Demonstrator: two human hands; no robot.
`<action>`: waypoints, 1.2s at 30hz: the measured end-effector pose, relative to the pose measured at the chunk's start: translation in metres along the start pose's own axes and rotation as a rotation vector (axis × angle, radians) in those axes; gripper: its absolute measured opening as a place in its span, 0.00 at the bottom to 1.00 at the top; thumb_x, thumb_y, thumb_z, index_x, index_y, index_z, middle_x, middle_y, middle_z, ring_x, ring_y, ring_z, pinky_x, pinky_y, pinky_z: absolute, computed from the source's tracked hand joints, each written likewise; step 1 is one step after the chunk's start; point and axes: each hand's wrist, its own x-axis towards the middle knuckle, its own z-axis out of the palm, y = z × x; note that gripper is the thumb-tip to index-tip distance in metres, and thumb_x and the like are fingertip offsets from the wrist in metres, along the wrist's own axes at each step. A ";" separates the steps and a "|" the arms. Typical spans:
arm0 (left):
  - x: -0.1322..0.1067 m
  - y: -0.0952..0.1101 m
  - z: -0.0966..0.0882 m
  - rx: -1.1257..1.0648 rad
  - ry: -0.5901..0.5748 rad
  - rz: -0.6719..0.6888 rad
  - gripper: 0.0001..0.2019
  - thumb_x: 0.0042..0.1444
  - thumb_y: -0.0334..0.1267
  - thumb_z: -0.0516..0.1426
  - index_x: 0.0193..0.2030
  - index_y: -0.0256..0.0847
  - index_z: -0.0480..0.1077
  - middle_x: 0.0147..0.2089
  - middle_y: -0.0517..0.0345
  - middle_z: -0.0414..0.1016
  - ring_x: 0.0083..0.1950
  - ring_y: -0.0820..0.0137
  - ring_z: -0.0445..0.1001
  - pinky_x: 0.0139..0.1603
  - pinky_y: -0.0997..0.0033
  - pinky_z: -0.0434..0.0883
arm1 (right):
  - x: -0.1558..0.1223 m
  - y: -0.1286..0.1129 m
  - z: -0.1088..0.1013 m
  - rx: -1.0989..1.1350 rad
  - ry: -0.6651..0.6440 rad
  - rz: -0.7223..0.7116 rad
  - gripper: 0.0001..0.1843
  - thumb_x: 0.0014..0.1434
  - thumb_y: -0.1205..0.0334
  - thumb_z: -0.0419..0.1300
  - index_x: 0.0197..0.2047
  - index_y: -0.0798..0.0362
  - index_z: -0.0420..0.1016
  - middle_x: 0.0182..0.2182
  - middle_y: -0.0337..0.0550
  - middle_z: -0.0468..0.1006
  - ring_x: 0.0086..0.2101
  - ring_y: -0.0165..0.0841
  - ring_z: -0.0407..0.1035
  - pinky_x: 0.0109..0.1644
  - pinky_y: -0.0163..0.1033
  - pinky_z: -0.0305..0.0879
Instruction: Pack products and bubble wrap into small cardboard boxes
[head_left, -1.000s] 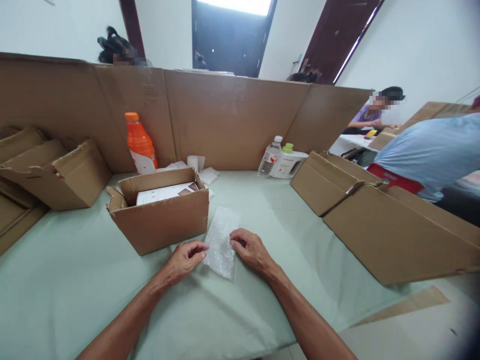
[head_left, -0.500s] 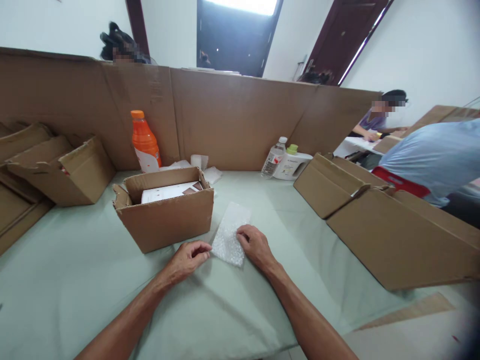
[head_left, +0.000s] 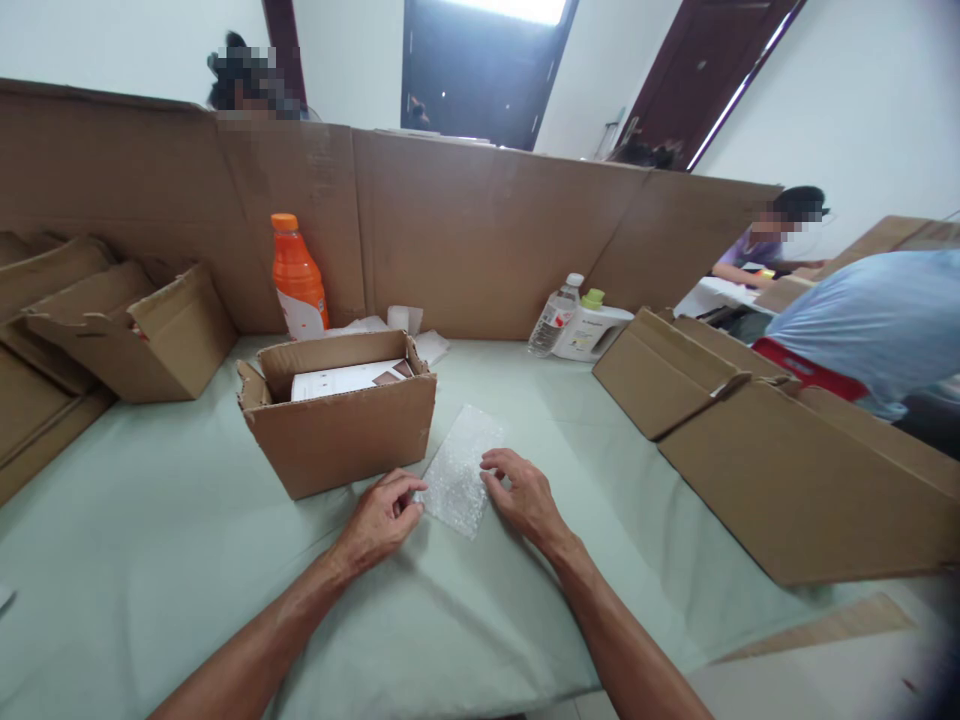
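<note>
A flat, clear piece of bubble wrap (head_left: 459, 478) lies slanted on the green tablecloth (head_left: 450, 620). At its lower left edge is my left hand (head_left: 381, 520), fingers curved and thumb apart, the fingertips at or just touching the wrap. My right hand (head_left: 526, 500) is by the wrap's right edge with thumb and fingers loosely spread; nothing shows in its grasp. Just beyond my left hand stands an open cardboard box (head_left: 352, 440), with a white printed box or packet (head_left: 341, 381) inside it.
Behind stand an orange bottle (head_left: 298, 280), a clear water bottle (head_left: 555, 318) and a white jug (head_left: 592, 330), before a tall cardboard screen (head_left: 480, 230). Cardboard boxes flank the table at left (head_left: 165, 340) and right (head_left: 810, 490). People sit beyond the screen and at the right.
My right hand has shifted slightly right, off the wrap's face to its edge, its fingers a bit more spread. The wrap lies flatter. The whole view has shifted slightly.
</note>
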 end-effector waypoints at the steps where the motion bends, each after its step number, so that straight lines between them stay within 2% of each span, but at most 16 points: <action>1: -0.001 0.001 0.000 0.018 0.000 0.013 0.13 0.54 0.34 0.56 0.45 0.38 0.77 0.43 0.53 0.74 0.34 0.72 0.68 0.33 0.73 0.64 | -0.002 -0.001 -0.002 0.006 -0.046 -0.039 0.10 0.58 0.66 0.58 0.41 0.49 0.79 0.48 0.47 0.81 0.39 0.37 0.75 0.51 0.47 0.66; 4: -0.002 0.003 -0.002 0.070 -0.025 0.046 0.13 0.54 0.31 0.56 0.45 0.39 0.77 0.41 0.54 0.75 0.36 0.70 0.70 0.34 0.72 0.64 | -0.014 -0.011 -0.006 0.042 -0.204 -0.163 0.13 0.57 0.63 0.63 0.46 0.48 0.79 0.53 0.48 0.79 0.52 0.43 0.72 0.56 0.50 0.63; 7: -0.003 0.003 -0.004 0.132 -0.067 0.080 0.14 0.55 0.30 0.54 0.45 0.40 0.77 0.39 0.55 0.75 0.38 0.68 0.72 0.36 0.72 0.65 | -0.028 -0.028 -0.001 0.021 -0.283 -0.232 0.18 0.55 0.59 0.67 0.49 0.48 0.78 0.56 0.50 0.76 0.54 0.45 0.69 0.57 0.51 0.62; 9: -0.003 0.002 -0.004 0.160 -0.072 0.099 0.14 0.55 0.30 0.54 0.45 0.40 0.76 0.39 0.55 0.75 0.38 0.68 0.72 0.38 0.71 0.67 | -0.033 -0.038 0.006 -0.041 -0.273 -0.251 0.17 0.55 0.59 0.67 0.49 0.49 0.77 0.56 0.51 0.75 0.53 0.46 0.68 0.55 0.52 0.62; 13: -0.003 -0.002 -0.002 0.162 -0.033 0.116 0.16 0.54 0.28 0.53 0.47 0.39 0.76 0.44 0.53 0.75 0.36 0.70 0.71 0.39 0.71 0.69 | -0.031 -0.043 0.020 -0.148 -0.233 -0.278 0.07 0.63 0.65 0.60 0.44 0.51 0.77 0.51 0.50 0.78 0.48 0.45 0.69 0.51 0.50 0.64; 18: -0.003 -0.007 -0.001 0.174 -0.007 0.121 0.23 0.47 0.24 0.52 0.50 0.41 0.74 0.53 0.51 0.73 0.42 0.69 0.72 0.37 0.73 0.70 | -0.028 -0.034 0.023 -0.109 -0.166 -0.305 0.09 0.64 0.69 0.55 0.41 0.52 0.76 0.47 0.50 0.80 0.45 0.42 0.72 0.49 0.48 0.66; 21: -0.003 -0.008 -0.002 0.160 0.018 0.091 0.29 0.47 0.24 0.53 0.58 0.40 0.70 0.56 0.49 0.72 0.43 0.68 0.73 0.33 0.74 0.69 | -0.032 -0.031 0.020 0.028 -0.149 -0.263 0.08 0.62 0.69 0.56 0.40 0.51 0.76 0.47 0.49 0.81 0.46 0.41 0.73 0.51 0.48 0.67; 23: -0.004 -0.008 -0.003 0.154 0.016 0.092 0.31 0.48 0.24 0.52 0.61 0.40 0.67 0.57 0.49 0.72 0.45 0.68 0.73 0.35 0.74 0.71 | -0.034 -0.032 0.017 0.125 -0.144 -0.224 0.08 0.61 0.69 0.57 0.40 0.51 0.76 0.46 0.48 0.81 0.47 0.40 0.74 0.53 0.48 0.67; 25: -0.004 -0.009 -0.003 0.151 -0.010 0.139 0.29 0.48 0.24 0.52 0.59 0.40 0.70 0.57 0.49 0.73 0.51 0.66 0.74 0.47 0.70 0.72 | -0.035 -0.033 0.014 0.208 -0.152 -0.180 0.08 0.61 0.68 0.57 0.39 0.50 0.76 0.45 0.47 0.82 0.47 0.39 0.74 0.53 0.46 0.68; 27: -0.004 -0.009 -0.003 0.140 -0.037 0.187 0.25 0.48 0.24 0.52 0.54 0.40 0.73 0.57 0.48 0.73 0.57 0.63 0.73 0.58 0.65 0.69 | -0.035 -0.037 0.011 0.276 -0.170 -0.130 0.08 0.60 0.67 0.56 0.39 0.50 0.77 0.45 0.47 0.82 0.47 0.38 0.75 0.52 0.44 0.68; 29: -0.004 -0.008 -0.003 0.127 -0.050 0.200 0.22 0.50 0.25 0.53 0.51 0.40 0.75 0.58 0.48 0.74 0.60 0.61 0.72 0.62 0.63 0.66 | -0.034 -0.040 0.008 0.326 -0.198 -0.065 0.08 0.60 0.66 0.56 0.39 0.50 0.77 0.42 0.46 0.83 0.43 0.37 0.75 0.49 0.41 0.68; 31: -0.004 -0.005 -0.003 0.120 -0.061 0.174 0.18 0.53 0.27 0.53 0.49 0.41 0.76 0.55 0.49 0.76 0.56 0.62 0.74 0.58 0.64 0.68 | -0.033 -0.043 0.005 0.368 -0.224 0.009 0.09 0.61 0.65 0.56 0.40 0.51 0.78 0.38 0.44 0.83 0.37 0.35 0.75 0.43 0.38 0.68; 33: -0.003 -0.001 -0.004 0.121 -0.068 0.137 0.14 0.56 0.31 0.53 0.45 0.41 0.77 0.46 0.52 0.79 0.48 0.64 0.76 0.51 0.66 0.70 | -0.032 -0.044 0.003 0.398 -0.243 0.066 0.09 0.62 0.63 0.56 0.40 0.51 0.78 0.33 0.41 0.82 0.32 0.33 0.73 0.37 0.36 0.66; 36: -0.003 0.002 -0.003 0.125 -0.061 0.090 0.11 0.59 0.34 0.52 0.39 0.40 0.77 0.34 0.56 0.78 0.37 0.67 0.75 0.41 0.69 0.69 | -0.030 -0.042 0.001 0.400 -0.239 0.096 0.09 0.62 0.62 0.57 0.38 0.52 0.78 0.29 0.40 0.81 0.30 0.32 0.71 0.33 0.34 0.62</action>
